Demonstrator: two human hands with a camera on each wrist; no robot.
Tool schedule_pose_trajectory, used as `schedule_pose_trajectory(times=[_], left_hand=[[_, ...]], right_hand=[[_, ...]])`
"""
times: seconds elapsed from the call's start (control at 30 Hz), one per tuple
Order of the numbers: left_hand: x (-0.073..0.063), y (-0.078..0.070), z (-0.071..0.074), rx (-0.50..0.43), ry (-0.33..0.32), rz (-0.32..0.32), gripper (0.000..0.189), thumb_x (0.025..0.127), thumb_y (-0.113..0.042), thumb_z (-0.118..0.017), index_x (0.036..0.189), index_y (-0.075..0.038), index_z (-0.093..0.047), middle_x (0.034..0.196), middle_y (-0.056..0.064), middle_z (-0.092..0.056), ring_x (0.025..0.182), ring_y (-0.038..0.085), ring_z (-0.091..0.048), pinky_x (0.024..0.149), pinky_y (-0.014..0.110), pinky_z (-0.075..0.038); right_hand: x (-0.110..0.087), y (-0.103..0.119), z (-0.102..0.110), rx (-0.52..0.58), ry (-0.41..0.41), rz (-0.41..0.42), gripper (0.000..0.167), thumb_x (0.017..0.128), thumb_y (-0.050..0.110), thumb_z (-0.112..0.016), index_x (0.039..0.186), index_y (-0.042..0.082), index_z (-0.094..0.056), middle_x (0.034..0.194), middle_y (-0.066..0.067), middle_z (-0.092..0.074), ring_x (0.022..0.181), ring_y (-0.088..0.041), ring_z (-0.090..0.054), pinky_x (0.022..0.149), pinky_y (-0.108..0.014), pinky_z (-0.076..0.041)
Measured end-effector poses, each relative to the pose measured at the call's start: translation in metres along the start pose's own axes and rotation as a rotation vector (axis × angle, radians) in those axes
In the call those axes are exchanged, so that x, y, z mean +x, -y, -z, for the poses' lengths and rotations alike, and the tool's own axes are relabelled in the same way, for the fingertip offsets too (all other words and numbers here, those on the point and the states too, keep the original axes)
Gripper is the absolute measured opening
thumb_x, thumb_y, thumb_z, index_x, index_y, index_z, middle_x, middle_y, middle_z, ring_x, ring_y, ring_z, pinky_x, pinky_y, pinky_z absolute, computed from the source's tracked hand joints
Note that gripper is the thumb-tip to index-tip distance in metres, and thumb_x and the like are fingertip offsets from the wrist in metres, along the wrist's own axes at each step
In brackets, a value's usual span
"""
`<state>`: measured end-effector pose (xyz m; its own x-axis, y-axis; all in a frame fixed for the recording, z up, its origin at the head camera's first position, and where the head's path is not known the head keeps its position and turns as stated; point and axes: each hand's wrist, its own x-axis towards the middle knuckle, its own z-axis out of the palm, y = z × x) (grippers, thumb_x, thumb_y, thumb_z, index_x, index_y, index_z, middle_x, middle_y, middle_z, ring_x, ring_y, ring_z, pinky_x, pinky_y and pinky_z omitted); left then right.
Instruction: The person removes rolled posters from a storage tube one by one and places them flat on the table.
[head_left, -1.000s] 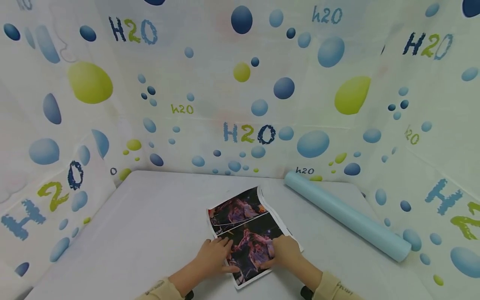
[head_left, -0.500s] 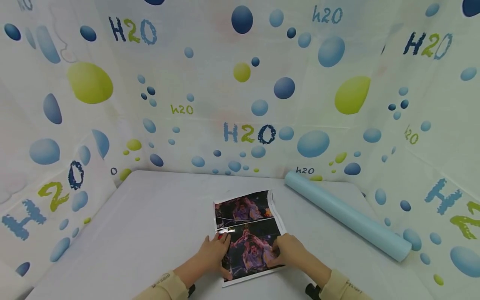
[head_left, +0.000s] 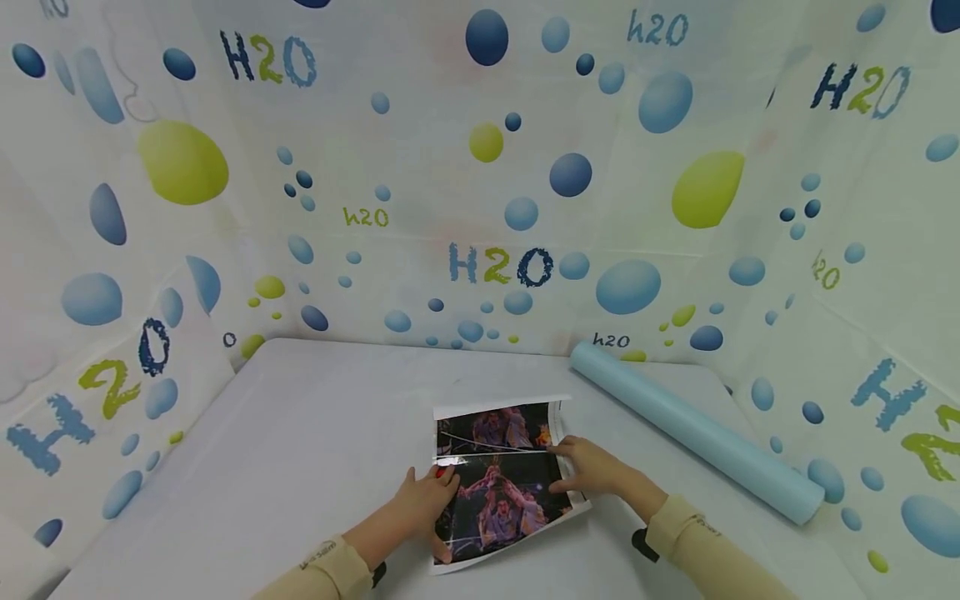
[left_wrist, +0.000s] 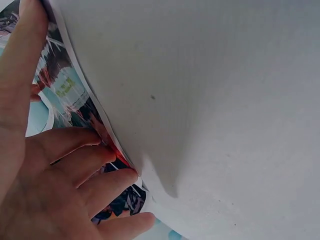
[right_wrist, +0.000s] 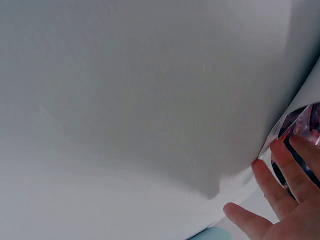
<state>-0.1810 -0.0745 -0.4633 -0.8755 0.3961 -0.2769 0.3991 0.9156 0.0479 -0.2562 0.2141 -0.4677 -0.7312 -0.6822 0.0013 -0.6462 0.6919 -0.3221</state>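
A glossy photo print (head_left: 501, 510) of figures with raised arms lies on a larger white-edged printed sheet (head_left: 497, 427) with a similar picture, whose upper part shows beyond it. My left hand (head_left: 423, 504) rests flat along their left side, thumb toward the near corner. In the left wrist view its straight fingers (left_wrist: 102, 192) reach the sheet's edge. My right hand (head_left: 596, 467) touches the right side, thumb and fingers spread over the margin. The right wrist view shows its fingertips (right_wrist: 256, 165) at the paper's edge. The sheet's right near corner curls up slightly.
A light blue roll (head_left: 693, 429) lies diagonally on the white table (head_left: 315, 442) at the right. Behind the table stands a white curtain (head_left: 420, 150) printed with bubbles and H2O lettering. Dark wrist straps (head_left: 645, 546) show at the sleeves.
The sheet and photo have turned clockwise and now lie straighter, slid slightly toward me. My right hand has moved outward and up along the right edge, fingers spreading; the left stays at the left edge.
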Motion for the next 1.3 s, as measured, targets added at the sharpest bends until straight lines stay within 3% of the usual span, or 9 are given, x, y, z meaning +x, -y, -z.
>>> schedule_pose_trajectory(times=[0.17,0.4,0.67,0.97,1.1,1.3], left_hand=[[-0.004,0.002,0.0,0.012,-0.01,-0.048,0.106,0.049,-0.057,-0.081,0.134,-0.004,-0.045,0.139,0.014,-0.041,0.127,0.036,-0.036,0.096,0.06,-0.029],[-0.011,0.005,-0.004,-0.006,-0.031,-0.127,0.105,0.049,-0.055,-0.081,0.134,-0.006,-0.045,0.14,0.013,-0.04,0.127,0.036,-0.036,0.094,0.062,-0.03],[-0.012,0.007,-0.006,0.006,-0.047,-0.138,0.105,0.048,-0.057,-0.081,0.134,-0.007,-0.046,0.139,0.012,-0.041,0.126,0.036,-0.037,0.093,0.063,-0.03],[-0.014,0.011,-0.006,-0.002,-0.041,-0.159,0.106,0.047,-0.057,-0.081,0.135,-0.01,-0.046,0.14,0.009,-0.041,0.127,0.035,-0.037,0.092,0.065,-0.03],[-0.014,0.015,-0.008,-0.033,-0.035,-0.17,0.105,0.048,-0.058,-0.08,0.135,-0.011,-0.046,0.14,0.008,-0.041,0.128,0.034,-0.035,0.092,0.066,-0.029],[-0.016,0.018,-0.007,-0.075,-0.017,-0.175,0.105,0.049,-0.057,-0.08,0.136,-0.011,-0.045,0.141,0.008,-0.039,0.129,0.035,-0.033,0.091,0.065,-0.03]], right_hand=[[0.01,-0.007,0.0,-0.009,0.002,-0.058,0.065,0.076,0.04,-0.072,0.12,-0.005,-0.056,0.112,-0.019,-0.054,0.101,-0.033,-0.053,0.084,-0.051,-0.044],[0.021,-0.013,-0.002,-0.038,0.021,-0.223,0.075,0.065,0.049,-0.077,0.12,0.003,-0.056,0.124,-0.015,-0.047,0.114,-0.036,-0.047,0.085,-0.072,-0.027],[0.037,-0.015,0.0,-0.038,0.084,-0.315,0.098,0.052,0.05,-0.084,0.129,0.002,-0.045,0.134,-0.017,-0.037,0.119,-0.037,-0.042,0.088,-0.074,-0.02],[0.043,-0.014,0.003,-0.084,0.15,-0.401,0.125,0.045,0.055,-0.085,0.141,-0.001,-0.027,0.146,-0.018,-0.023,0.132,-0.035,-0.026,0.093,-0.073,-0.011],[0.043,-0.016,0.002,-0.067,0.181,-0.421,0.13,0.045,0.056,-0.084,0.144,0.001,-0.02,0.15,-0.017,-0.016,0.136,-0.034,-0.015,0.095,-0.072,-0.009],[0.045,-0.017,0.0,-0.017,0.186,-0.41,0.13,0.047,0.053,-0.085,0.145,0.001,-0.017,0.15,-0.017,-0.013,0.136,-0.036,-0.011,0.099,-0.067,-0.01]])
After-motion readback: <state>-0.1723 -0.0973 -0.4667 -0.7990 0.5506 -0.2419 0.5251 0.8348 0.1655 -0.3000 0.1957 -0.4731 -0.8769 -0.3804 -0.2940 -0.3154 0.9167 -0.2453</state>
